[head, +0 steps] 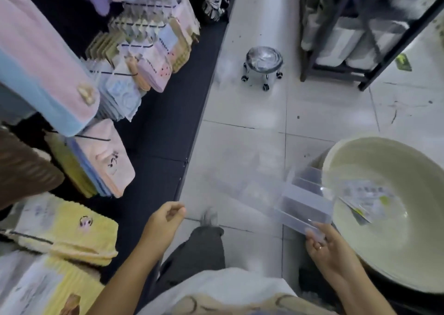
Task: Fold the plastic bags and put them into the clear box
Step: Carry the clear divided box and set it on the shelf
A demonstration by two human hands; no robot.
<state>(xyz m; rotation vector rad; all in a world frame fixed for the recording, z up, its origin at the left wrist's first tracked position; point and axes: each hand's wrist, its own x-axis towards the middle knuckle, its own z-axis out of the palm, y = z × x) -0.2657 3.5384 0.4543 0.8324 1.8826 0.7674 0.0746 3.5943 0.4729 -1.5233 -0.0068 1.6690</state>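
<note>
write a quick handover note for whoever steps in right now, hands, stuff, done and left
Right hand: holds the clear box by its near end, beside the pale basin.
Left hand: loosely curled over the floor, seemingly empty.
Clear packets lie in the basin; too blurred to tell whether they are the bags.
Done: no folded bag visible in the box.
Left: fold the bags and put them in.

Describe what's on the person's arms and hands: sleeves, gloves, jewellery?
Both forearms are bare as far as the frame shows, with no sleeves or gloves in view. The right hand has what looks like a thin ring on one finger. The left hand shows no ring or watch.
</note>
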